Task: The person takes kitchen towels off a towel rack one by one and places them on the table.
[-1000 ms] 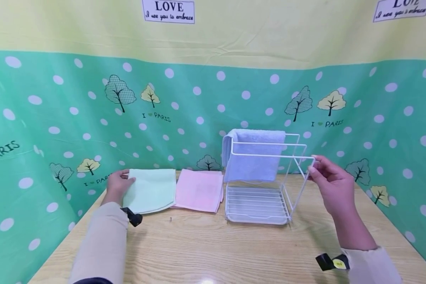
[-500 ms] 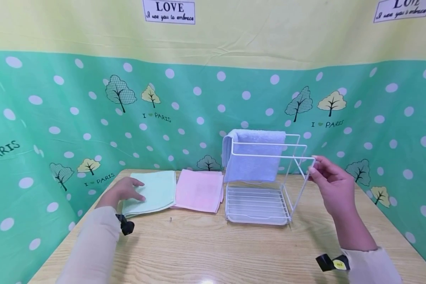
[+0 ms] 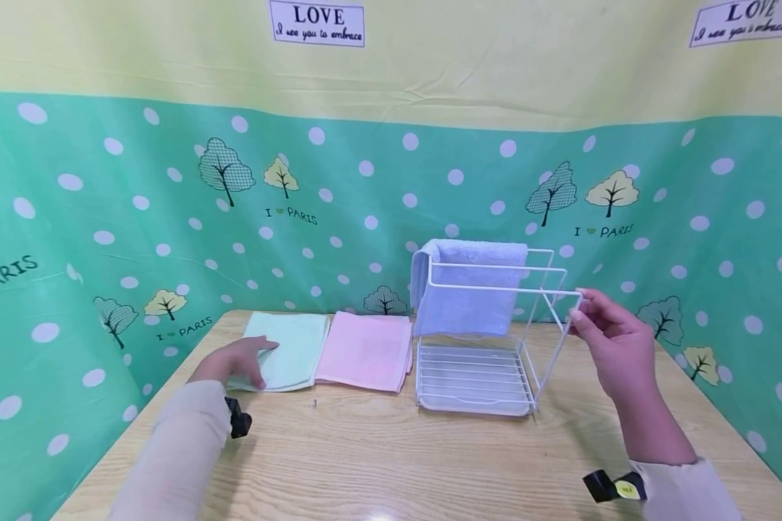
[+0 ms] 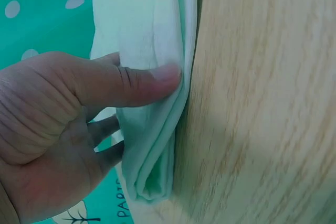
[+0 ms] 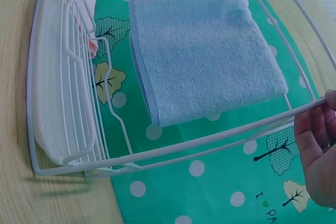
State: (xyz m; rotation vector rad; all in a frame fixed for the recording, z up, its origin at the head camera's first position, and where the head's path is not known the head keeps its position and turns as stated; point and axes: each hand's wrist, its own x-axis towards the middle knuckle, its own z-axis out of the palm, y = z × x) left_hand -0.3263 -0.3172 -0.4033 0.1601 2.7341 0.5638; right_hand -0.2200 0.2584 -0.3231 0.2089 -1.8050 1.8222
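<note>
My left hand (image 3: 237, 362) rests at the left end of a folded light green towel (image 3: 293, 351), fingers fairly straight. In the left wrist view its thumb (image 4: 163, 77) lies along the towel's layered front edge, and the other fingers are partly hidden behind the cloth. Right of it, a folded pink towel (image 3: 368, 354) lies flat, edge to edge with the green one. A white wire towel rack (image 3: 489, 289) stands farther right, with a blue towel (image 3: 472, 300) draped over its rear bar. My right hand (image 3: 615, 344) pinches the rack's front right upper corner between thumb and fingers.
A pale drip tray (image 5: 50, 77) sits under the rack's wire base. Beneath everything is a wood-grain table (image 3: 391, 463), enclosed at the back and sides by a green and yellow patterned curtain (image 3: 339, 166). A tiny dark speck (image 3: 315, 403) lies before the towels.
My left hand has come from the green towel's back left corner to its left front. That towel has turned slightly and shifted a little right. The right hand keeps its hold on the rack.
</note>
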